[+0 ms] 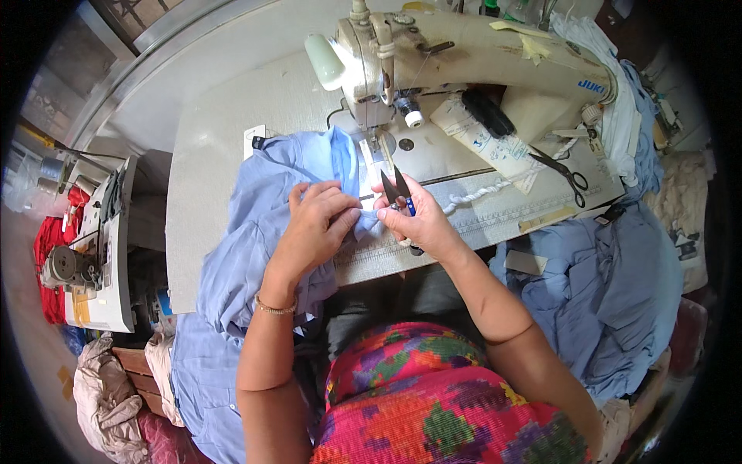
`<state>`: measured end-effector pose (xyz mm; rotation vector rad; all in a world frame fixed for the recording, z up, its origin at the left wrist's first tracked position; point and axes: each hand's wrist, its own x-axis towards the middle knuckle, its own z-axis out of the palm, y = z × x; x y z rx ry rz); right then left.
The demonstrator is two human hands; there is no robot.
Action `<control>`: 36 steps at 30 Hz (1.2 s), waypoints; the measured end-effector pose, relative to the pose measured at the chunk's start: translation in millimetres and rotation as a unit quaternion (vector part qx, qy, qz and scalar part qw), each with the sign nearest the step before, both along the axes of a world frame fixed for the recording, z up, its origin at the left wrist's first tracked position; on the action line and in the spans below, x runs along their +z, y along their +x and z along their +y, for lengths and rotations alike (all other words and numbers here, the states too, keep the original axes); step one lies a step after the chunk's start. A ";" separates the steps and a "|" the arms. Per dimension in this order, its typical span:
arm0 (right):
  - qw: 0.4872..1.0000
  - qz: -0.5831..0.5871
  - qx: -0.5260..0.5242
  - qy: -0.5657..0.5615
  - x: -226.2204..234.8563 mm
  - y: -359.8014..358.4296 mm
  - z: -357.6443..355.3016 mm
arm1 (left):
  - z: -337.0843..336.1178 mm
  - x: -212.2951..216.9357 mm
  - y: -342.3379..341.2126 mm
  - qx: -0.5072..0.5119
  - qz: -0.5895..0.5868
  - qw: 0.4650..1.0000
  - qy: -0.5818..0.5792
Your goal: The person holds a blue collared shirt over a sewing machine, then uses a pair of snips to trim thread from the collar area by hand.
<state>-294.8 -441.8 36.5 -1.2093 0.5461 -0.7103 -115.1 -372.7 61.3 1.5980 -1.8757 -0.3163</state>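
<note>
A light blue garment (255, 193) lies bunched on the sewing machine table and hangs over its front edge. My left hand (318, 219) is closed on the garment, with thumb and forefinger pinching its edge. Just to its right, my right hand (421, 224) holds a pair of thread snips (397, 191), dark blades pointing up and away from me. The thumb and fingertips of that hand also meet the cloth edge, close to the left thumb. The sewing machine (464, 58) stands just beyond both hands, its needle area lit.
Black scissors (564, 172), a dark brush-like object (488, 114), a printed paper (483, 143) and a twisted white cord (487, 188) lie right of the needle. More blue garments (595, 286) are heaped at the right. Another machine (73, 267) stands at the far left.
</note>
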 end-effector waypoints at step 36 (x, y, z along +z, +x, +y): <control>0.999 0.035 -0.031 -0.017 -6.0 4.7 -2.6 | 16.1 31.9 57.9 0.053 -0.046 0.996 0.055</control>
